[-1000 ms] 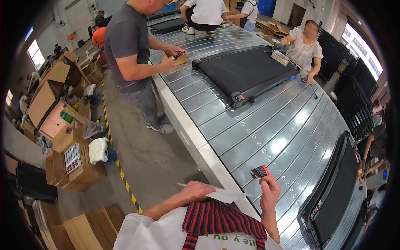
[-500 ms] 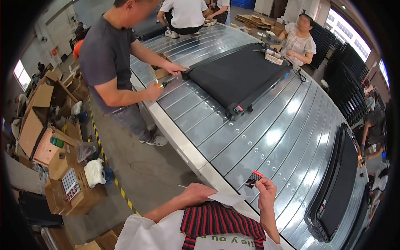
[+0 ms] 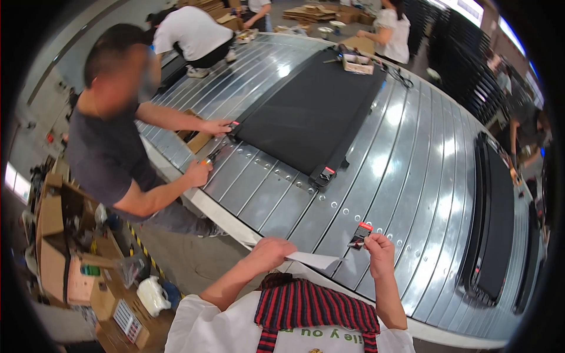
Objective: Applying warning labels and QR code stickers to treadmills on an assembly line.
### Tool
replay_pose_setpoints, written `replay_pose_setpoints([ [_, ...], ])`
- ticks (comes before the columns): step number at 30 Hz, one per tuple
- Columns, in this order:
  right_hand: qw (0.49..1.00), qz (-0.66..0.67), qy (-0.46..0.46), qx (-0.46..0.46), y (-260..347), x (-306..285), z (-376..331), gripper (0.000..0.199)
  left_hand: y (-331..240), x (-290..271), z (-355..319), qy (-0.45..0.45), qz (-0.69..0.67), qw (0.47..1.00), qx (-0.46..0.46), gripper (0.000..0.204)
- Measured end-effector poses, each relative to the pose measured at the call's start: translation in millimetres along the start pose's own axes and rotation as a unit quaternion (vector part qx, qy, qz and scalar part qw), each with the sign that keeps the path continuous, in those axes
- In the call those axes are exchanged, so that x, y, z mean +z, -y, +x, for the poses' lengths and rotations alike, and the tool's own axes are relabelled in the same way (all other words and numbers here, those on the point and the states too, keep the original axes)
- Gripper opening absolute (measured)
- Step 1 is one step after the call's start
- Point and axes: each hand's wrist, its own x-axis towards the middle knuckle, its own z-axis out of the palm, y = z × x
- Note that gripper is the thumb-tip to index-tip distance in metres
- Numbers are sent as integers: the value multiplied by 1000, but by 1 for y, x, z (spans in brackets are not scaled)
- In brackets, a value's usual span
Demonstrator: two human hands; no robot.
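White backing paper (image 3: 315, 259) is gripped by my left hand (image 3: 269, 254), its fingers closed on the near edge. My right hand (image 3: 380, 253) pinches a small red-and-black label (image 3: 360, 235) between thumb and fingers, above the metal tabletop (image 3: 329, 226). Ahead lies a large black flat panel (image 3: 312, 112) with dark rails along its sides. A similar red-and-black label (image 3: 327, 172) sits on its near corner. At the panel's left corner, a co-worker (image 3: 112, 135) touches it with one hand and holds an orange-handled tool (image 3: 209, 159) in the other.
Another black panel (image 3: 491, 217) lies on the right of the table. A parts box (image 3: 358, 63) rests on the far panel's end. Cardboard boxes (image 3: 120, 300) stand on the floor at left. Another person (image 3: 191, 35) crouches on the table at the far left.
My view has swung toward the right, and both my hands have moved forward over the table edge with the paper and label. The co-worker leans lower over the panel's corner.
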Motion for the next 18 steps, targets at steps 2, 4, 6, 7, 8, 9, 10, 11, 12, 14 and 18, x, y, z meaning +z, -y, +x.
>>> replay_pose_setpoints([
  [2,999,19,-39,5,-2,13,7,7,24,-17,17,32,-7,999,26,11],
  [4,997,36,-69,14,-4,28,18,8,53,-22,34,91,42,994,47,14],
  [6,994,15,-105,31,-8,37,38,7,79,-29,55,125,36,989,68,12],
  [7,991,28,-123,48,-9,41,49,8,88,-34,67,135,45,986,86,9],
  [8,989,29,-139,47,-9,45,60,8,97,-37,78,146,53,983,103,6],
  [9,988,35,-143,54,-10,51,71,9,110,-38,87,148,52,981,118,5],
  [10,986,41,-149,61,-12,56,81,9,118,-39,96,158,46,978,130,5],
  [11,983,42,-166,63,-16,60,92,9,125,-39,106,164,44,976,136,6],
  [12,983,40,-162,71,-19,65,104,10,131,-42,115,169,44,975,139,6],
  [14,982,38,-165,83,-23,75,127,11,148,-39,133,184,45,970,151,5],
  [18,979,-25,-166,115,-35,80,183,11,169,-34,174,149,56,967,201,10],
])
